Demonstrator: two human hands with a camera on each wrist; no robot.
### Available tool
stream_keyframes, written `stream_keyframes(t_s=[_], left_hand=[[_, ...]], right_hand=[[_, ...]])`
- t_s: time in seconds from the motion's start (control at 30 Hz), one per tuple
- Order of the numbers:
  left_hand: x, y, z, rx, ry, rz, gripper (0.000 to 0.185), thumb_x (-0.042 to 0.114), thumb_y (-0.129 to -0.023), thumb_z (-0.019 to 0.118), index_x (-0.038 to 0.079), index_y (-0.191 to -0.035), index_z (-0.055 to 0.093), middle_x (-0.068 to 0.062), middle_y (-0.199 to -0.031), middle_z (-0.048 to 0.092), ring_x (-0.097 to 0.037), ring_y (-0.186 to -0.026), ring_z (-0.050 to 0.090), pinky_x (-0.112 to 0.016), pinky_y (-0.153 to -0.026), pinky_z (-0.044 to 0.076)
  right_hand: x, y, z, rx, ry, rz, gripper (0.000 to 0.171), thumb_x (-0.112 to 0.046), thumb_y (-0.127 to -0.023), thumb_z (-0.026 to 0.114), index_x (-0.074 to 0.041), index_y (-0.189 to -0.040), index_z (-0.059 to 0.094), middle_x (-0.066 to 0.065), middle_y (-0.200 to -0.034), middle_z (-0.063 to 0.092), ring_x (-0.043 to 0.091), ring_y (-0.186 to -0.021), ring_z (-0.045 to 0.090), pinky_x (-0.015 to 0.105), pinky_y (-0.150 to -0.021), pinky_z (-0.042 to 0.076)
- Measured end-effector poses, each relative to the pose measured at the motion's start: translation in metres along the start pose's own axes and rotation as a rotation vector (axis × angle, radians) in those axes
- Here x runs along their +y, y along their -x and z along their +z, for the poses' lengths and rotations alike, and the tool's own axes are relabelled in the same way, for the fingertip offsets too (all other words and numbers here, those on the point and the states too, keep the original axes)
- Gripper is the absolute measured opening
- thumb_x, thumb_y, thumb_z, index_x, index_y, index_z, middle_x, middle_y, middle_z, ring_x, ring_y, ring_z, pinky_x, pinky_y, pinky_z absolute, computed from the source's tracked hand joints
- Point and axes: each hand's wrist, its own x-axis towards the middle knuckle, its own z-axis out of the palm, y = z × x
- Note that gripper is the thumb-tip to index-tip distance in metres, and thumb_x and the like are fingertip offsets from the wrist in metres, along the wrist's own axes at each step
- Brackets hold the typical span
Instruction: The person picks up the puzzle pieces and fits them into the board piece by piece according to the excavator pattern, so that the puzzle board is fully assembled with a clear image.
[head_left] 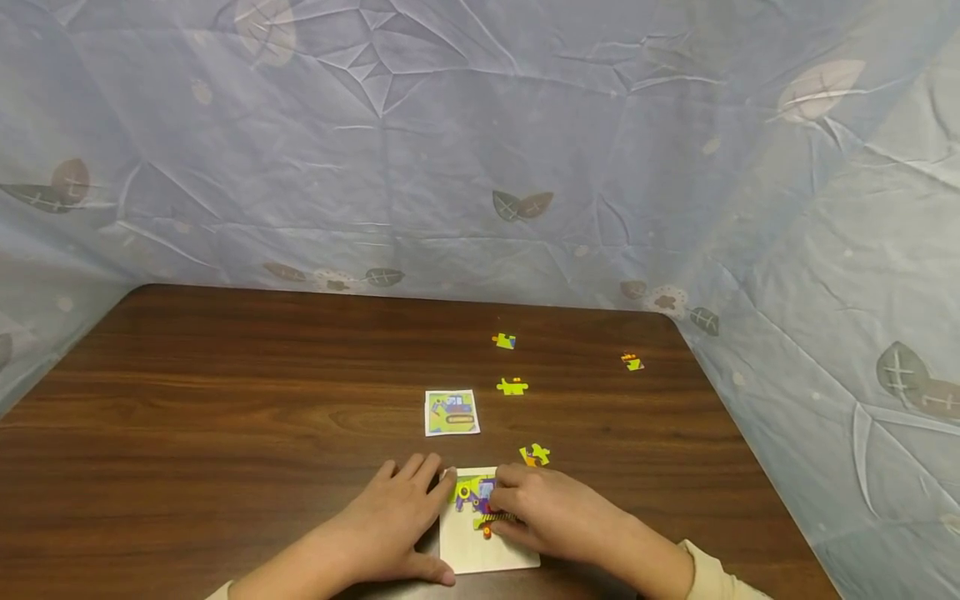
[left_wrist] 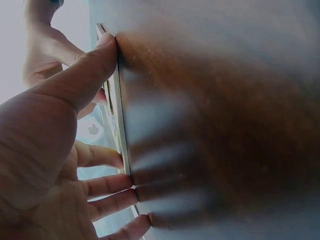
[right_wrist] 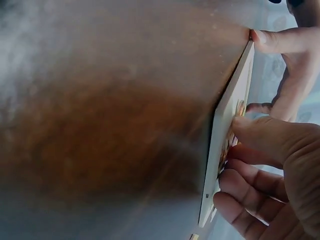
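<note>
The puzzle board [head_left: 483, 546] lies flat on the tabletop [head_left: 225, 400] at the lower middle of the head frame, white, with a few coloured pieces already seated in its upper part. The left hand [head_left: 397, 521] lies against the board's left edge, fingers straight and spread, thumb along the near corner; the left wrist view shows the fingertips [left_wrist: 120, 160] touching the rim, bracing rather than gripping. The right hand [head_left: 543, 512] rests on the board from the right, its fingers curled over the seated pieces and pressing on them; whether it pinches a loose piece I cannot tell.

Just above the right hand lies a yellow loose piece [head_left: 535, 455]. Higher up is the reference card [head_left: 452, 412] showing the finished picture, with a green piece [head_left: 512, 386] beside it, another piece [head_left: 504, 341] above that, and a fourth piece [head_left: 632, 362] well apart toward the right edge.

Judging from this, the risk is the thin board sliding on the smooth wood if the right hand pushes sideways harder than the left hand braces, which could pop the seated pieces out or knock the nearby loose piece away.
</note>
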Motion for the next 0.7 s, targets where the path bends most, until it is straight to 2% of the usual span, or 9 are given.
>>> stream_keyframes(t_s=[0.17,0.27,0.47,0.57,0.7], left_hand=[[0.0002,-0.0007,-0.0018,-0.011,0.006,-0.001,0.113,0.084,-0.076,0.067,0.004,-0.155,0.048,-0.018,-0.154,0.051,-0.035,-0.140,0.051,-0.063,-0.107,0.047],[0.0001,-0.0012,-0.0023,-0.022,0.019,-0.008,0.113,0.084,-0.076,0.067,0.005,-0.155,0.048,-0.019,-0.157,0.049,-0.036,-0.143,0.049,-0.064,-0.109,0.046],[0.0005,-0.0014,-0.0016,-0.027,0.029,-0.012,0.114,0.083,-0.076,0.068,0.004,-0.155,0.047,-0.020,-0.159,0.047,-0.036,-0.144,0.048,-0.066,-0.110,0.045],[0.0006,-0.0013,-0.0011,-0.018,0.020,-0.008,0.113,0.083,-0.076,0.068,0.004,-0.155,0.048,-0.020,-0.158,0.048,-0.035,-0.143,0.048,-0.065,-0.109,0.046],[0.0005,-0.0010,-0.0009,-0.011,0.007,-0.005,0.113,0.083,-0.076,0.068,0.004,-0.155,0.048,-0.019,-0.156,0.050,-0.034,-0.142,0.049,-0.063,-0.107,0.047]], right_hand=[[-0.0004,-0.0002,-0.0002,-0.008,-0.034,0.029,0.010,-0.027,-0.096,0.077,-0.019,-0.091,0.072,-0.011,-0.089,0.057,-0.005,-0.074,0.041,0.011,-0.064,0.041],[-0.0003,0.0012,0.0002,-0.002,-0.037,0.046,0.011,-0.028,-0.096,0.077,-0.019,-0.097,0.071,-0.010,-0.093,0.059,-0.004,-0.077,0.045,0.012,-0.067,0.044],[-0.0002,0.0059,0.0025,0.015,-0.068,0.017,0.022,-0.025,-0.098,0.075,-0.018,-0.119,0.074,-0.007,-0.113,0.066,0.000,-0.101,0.061,0.016,-0.086,0.056],[0.0001,0.0067,0.0040,0.014,-0.066,-0.008,0.021,-0.022,-0.099,0.073,-0.018,-0.119,0.076,-0.007,-0.117,0.068,0.003,-0.107,0.062,0.017,-0.090,0.056],[0.0003,0.0069,0.0055,0.036,-0.059,-0.027,0.016,-0.020,-0.099,0.073,-0.018,-0.114,0.079,-0.007,-0.115,0.067,0.003,-0.106,0.061,0.017,-0.089,0.055]])
